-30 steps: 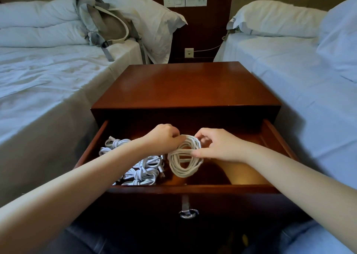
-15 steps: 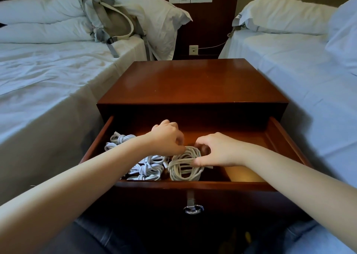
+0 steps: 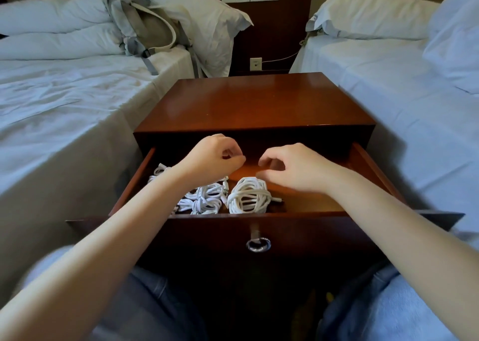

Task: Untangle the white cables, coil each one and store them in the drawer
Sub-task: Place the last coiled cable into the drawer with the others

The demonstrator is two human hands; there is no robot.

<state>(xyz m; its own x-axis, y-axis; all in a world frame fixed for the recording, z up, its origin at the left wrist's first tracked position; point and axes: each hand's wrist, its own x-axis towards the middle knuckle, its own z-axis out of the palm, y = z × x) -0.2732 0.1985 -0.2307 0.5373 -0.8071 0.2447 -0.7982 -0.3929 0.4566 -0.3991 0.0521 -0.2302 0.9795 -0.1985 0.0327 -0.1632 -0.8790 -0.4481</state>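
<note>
Since half a second before, both hands had come up off the large cable coil [image 3: 248, 196] and now hung above the open drawer [image 3: 374, 171], while the coil lay on the drawer floor on its own. From my feed, the left hand [image 3: 217, 156] was over the middle of the drawer toward its back edge, fingers loosely curled with the thumb near the forefinger and nothing between them. The right hand [image 3: 287, 171] was just beside it, fingers also slack and bent and holding nothing. Its thumb reached down close to the top of the coil, and I could not tell whether it touched.

The large coil rested against the drawer's front edge, about midway along it, with a plug end [image 3: 276, 200] poking out to the right. Just to its left, a cluster of smaller coiled cables [image 3: 204, 201] lay along the same front edge. More white coils [image 3: 158, 171] showed nearer the back left corner, partly hidden by the left forearm. The right half of the drawer floor showed bare wood.

The drawer stood pulled out of a dark wooden nightstand [image 3: 254, 102], a metal ring pull [image 3: 258, 244] hanging from its front. A bed [image 3: 51, 102] lay at either side, and a grey backpack [image 3: 145, 27] rested on the left one.
</note>
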